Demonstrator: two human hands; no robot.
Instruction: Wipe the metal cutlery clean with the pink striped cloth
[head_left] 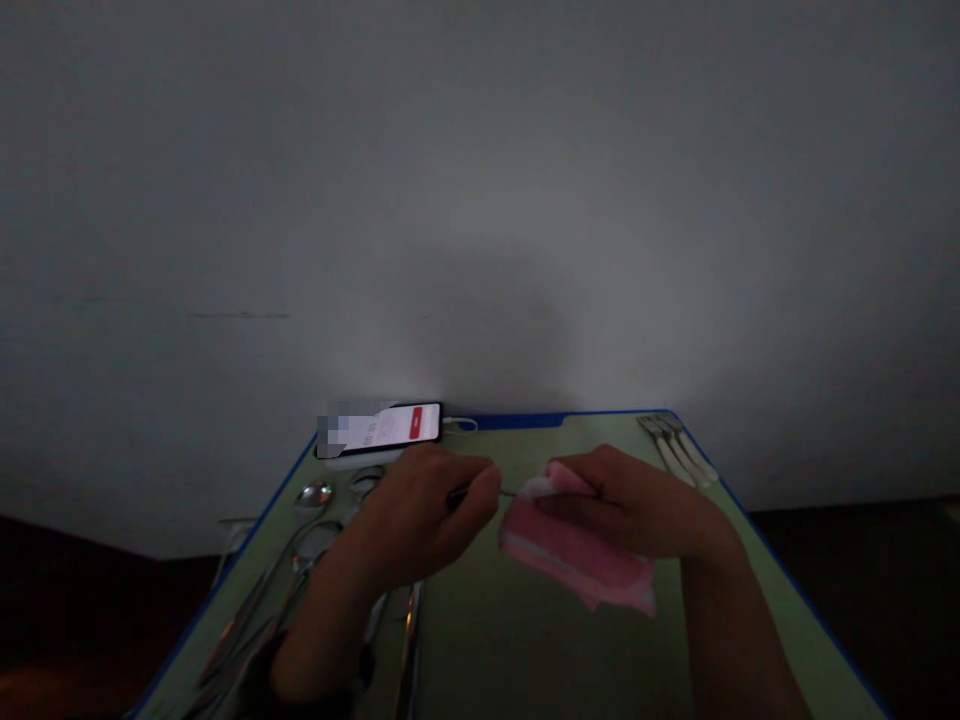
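Note:
My left hand (431, 505) is closed on one end of a thin metal piece of cutlery (507, 492). Its kind cannot be made out, since both ends are covered. My right hand (637, 500) pinches a pink cloth (577, 555) around the other end. The cloth's loose part hangs below the right fingers. Both hands are held above the middle of the table, a short gap apart. Beneath and beside my left forearm lie several metal spoons (313, 495), partly hidden by it.
A lit phone (397, 428) with a white cable (461, 424) rests at the table's back left. Several forks (679, 450) lie together at the back right. The green table (540, 650) has a blue edge and stands against a grey wall (480, 200).

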